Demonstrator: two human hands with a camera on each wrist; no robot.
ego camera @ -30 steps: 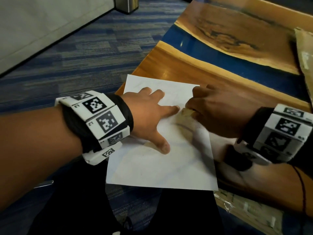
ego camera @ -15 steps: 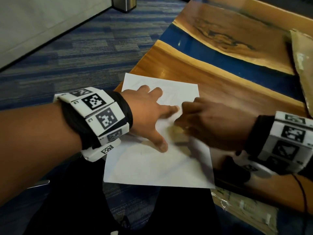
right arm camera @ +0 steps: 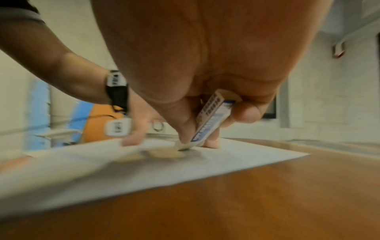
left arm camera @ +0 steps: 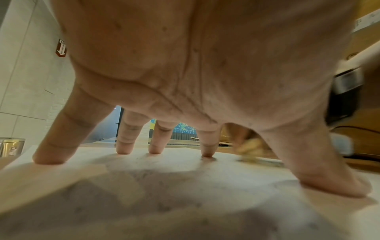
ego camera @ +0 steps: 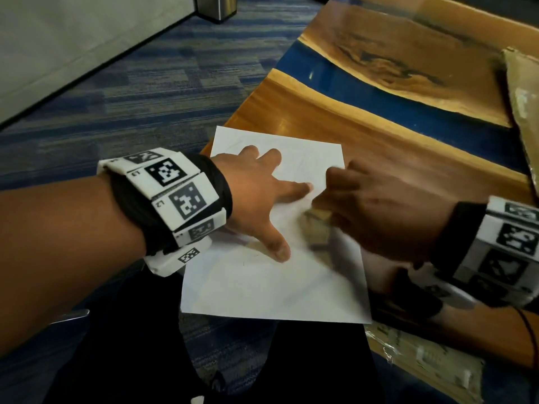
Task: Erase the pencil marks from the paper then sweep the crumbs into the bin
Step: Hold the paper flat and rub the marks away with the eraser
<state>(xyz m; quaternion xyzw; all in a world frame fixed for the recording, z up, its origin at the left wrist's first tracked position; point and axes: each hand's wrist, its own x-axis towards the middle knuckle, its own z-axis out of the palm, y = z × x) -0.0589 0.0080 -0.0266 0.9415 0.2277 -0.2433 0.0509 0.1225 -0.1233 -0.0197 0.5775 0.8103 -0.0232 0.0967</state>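
A white sheet of paper (ego camera: pixel 262 281) lies at the near left corner of the wooden table, with faint pencil lines on it. My left hand (ego camera: pixel 262 196) presses it flat with spread, straight fingers (left arm camera: pixel 123 146). My right hand (ego camera: pixel 370 211) pinches a white eraser in a blue-and-white sleeve (right arm camera: pixel 211 120); its tip touches the paper (right arm camera: pixel 205 162) just right of my left index finger. The eraser (ego camera: pixel 316 217) shows as a blurred pale block in the head view. Crumbs are too blurred to make out.
The table (ego camera: pixel 408 147) is wood with a blue resin band; its left edge drops to blue carpet (ego camera: pixel 145 83). A metal bin (ego camera: pixel 217 7) stands on the floor at the far left. Cardboard (ego camera: pixel 522 91) lies at the right edge, and plastic packaging (ego camera: pixel 423 363) sits near the front.
My right hand with the eraser has rubbed back and forth over the paper's middle, first toward me and left, now back a little right. The left hand has stayed pressed on the sheet.
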